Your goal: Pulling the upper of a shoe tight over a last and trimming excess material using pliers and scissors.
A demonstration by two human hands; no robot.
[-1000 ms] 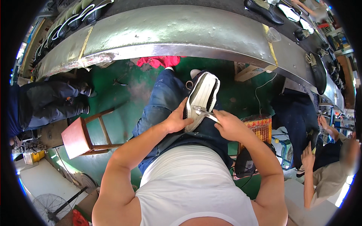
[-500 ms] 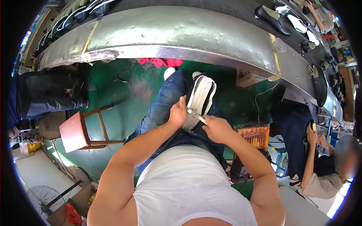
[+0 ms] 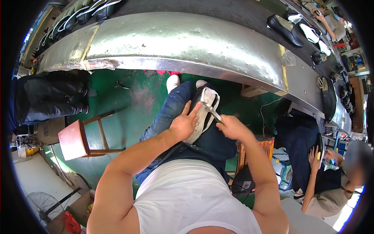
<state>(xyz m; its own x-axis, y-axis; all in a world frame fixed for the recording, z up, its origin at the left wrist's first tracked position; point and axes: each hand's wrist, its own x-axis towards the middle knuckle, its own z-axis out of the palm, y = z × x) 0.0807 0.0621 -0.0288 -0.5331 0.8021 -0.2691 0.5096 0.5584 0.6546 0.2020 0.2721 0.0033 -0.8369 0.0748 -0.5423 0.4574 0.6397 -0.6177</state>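
Note:
On my lap lies a black shoe upper point(image 3: 200, 124), its pale underside turned up and rimmed with a white edge. My left hand point(image 3: 184, 125) grips it along the left side, two fingers stretched toward its far end. In my right hand point(image 3: 232, 127) is a hammer point(image 3: 212, 112), held by its handle, with the metal head over the far half of the underside. Whether the head touches the shoe I cannot tell. Part of the shoe's left side is hidden behind my left hand.
A metal-edged bench point(image 3: 167, 37) crosses ahead, with black shoes point(image 3: 286, 30) on top. A stool with a reddish seat point(image 3: 73, 140) stands at left, near a standing fan point(image 3: 43, 204). A co-worker point(image 3: 331, 199) sits at right; another person's legs point(image 3: 54, 97) show at left.
The hammer head has moved from the shoe's near middle toward its far end. My left hand's fingers have stretched out further along the shoe. The whole view has shifted slightly.

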